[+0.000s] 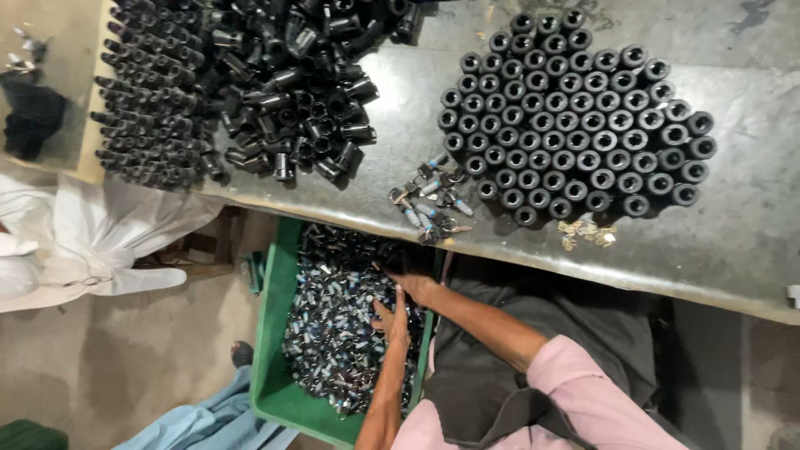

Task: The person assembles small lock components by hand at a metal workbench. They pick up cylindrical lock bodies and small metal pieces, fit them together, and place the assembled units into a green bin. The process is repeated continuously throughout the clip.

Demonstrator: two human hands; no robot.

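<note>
A green plastic bin (268,350) stands on the floor under the table edge, filled with several small blue-and-silver metal parts (329,333). Both my hands are inside it. My left hand (392,321) lies on the heap with its fingers apart. My right hand (412,283) reaches in further up, close to the table edge, with its fingertips dug into the parts and hidden in shadow. I cannot make out whether it holds any.
On the grey metal table (733,250), black cylindrical caps (575,117) stand upright in a tight cluster. A loose heap of black caps (292,83) and stacked rows (150,100) lie at the left. A few blue-silver parts (429,200) and small brass bits (587,232) lie near the edge. White sacks (92,242) sit on the floor.
</note>
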